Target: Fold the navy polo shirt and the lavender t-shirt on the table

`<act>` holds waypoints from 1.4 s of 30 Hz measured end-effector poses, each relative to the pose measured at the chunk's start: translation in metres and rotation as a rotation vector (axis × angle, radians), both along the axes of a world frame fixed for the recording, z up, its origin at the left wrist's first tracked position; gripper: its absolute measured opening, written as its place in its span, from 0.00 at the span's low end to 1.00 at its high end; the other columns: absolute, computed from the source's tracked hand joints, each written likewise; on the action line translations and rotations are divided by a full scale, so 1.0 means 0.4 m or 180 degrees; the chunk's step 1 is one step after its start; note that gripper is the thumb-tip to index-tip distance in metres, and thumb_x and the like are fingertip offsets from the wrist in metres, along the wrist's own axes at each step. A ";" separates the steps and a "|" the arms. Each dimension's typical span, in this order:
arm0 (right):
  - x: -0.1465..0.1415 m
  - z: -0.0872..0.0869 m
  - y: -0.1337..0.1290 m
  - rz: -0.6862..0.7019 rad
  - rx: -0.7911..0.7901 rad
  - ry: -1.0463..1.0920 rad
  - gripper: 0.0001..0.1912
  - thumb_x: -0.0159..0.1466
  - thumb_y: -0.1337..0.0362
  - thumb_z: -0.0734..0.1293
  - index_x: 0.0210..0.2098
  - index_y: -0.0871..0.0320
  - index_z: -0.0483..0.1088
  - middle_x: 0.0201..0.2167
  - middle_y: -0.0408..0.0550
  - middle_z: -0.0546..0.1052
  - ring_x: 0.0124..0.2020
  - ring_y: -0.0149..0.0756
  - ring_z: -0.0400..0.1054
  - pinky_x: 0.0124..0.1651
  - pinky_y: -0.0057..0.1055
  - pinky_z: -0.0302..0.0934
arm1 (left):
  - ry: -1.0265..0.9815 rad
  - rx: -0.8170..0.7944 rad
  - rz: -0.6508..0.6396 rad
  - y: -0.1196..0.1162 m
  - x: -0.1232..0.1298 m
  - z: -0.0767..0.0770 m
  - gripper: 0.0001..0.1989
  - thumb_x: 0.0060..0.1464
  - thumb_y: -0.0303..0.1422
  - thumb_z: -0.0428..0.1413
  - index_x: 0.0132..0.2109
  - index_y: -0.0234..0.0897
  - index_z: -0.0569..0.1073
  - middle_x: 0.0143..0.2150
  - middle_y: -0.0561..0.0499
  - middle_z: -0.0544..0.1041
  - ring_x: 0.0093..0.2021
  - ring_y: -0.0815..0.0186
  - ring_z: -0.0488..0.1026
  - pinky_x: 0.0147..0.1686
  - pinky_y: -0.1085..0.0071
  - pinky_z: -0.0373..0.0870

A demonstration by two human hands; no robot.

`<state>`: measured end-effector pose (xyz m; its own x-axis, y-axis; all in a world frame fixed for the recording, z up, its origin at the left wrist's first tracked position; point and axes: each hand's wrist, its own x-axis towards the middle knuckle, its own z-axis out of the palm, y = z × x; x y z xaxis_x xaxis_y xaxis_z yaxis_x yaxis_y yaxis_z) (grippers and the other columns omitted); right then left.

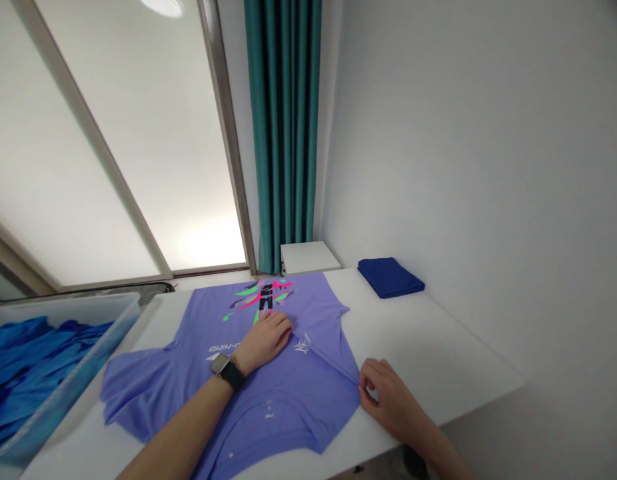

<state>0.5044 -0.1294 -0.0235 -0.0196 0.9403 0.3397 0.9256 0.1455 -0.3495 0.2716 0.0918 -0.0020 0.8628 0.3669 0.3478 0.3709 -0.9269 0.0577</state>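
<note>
A purple T-shirt with a neon pink, green and black print lies spread on the white table, its neckline toward me. My left hand, with a watch on the wrist, has its fingers closed on the shirt's fabric near the middle. At the shirt's right edge my right hand pinches the cloth between thumb and fingers. A straight fold of fabric runs taut between both hands. The left sleeve lies loosely rumpled on the table.
A folded dark blue garment lies at the table's back right, by the wall. On the left stands a translucent plastic bin holding blue clothes. Behind the table are a small white cabinet and a green curtain.
</note>
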 end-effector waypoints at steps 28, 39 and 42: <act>-0.024 0.042 0.032 0.0091 0.0105 -0.0763 0.18 0.57 0.77 0.65 0.45 0.55 0.67 0.40 0.48 0.74 0.42 0.42 0.66 0.48 0.38 0.56 | -0.0127 -0.0654 -0.0123 0.001 -0.019 -0.001 0.11 0.60 0.37 0.53 0.49 0.42 0.73 0.45 0.47 0.73 0.47 0.57 0.69 0.52 0.57 0.63; -0.018 0.003 0.011 -0.0451 0.0158 -0.0581 0.11 0.59 0.78 0.60 0.33 0.55 0.64 0.31 0.45 0.72 0.35 0.40 0.65 0.42 0.37 0.56 | 0.0021 -0.0541 -0.0203 -0.002 -0.020 0.005 0.13 0.62 0.38 0.51 0.50 0.44 0.74 0.44 0.47 0.72 0.45 0.59 0.68 0.51 0.58 0.63; -0.016 0.016 0.002 -0.0350 0.0070 -0.0488 0.09 0.60 0.75 0.60 0.32 0.55 0.64 0.33 0.47 0.71 0.37 0.40 0.64 0.42 0.38 0.58 | 0.0005 -0.0547 -0.0311 -0.005 -0.019 0.010 0.15 0.62 0.37 0.51 0.55 0.44 0.72 0.46 0.46 0.71 0.46 0.59 0.68 0.50 0.59 0.64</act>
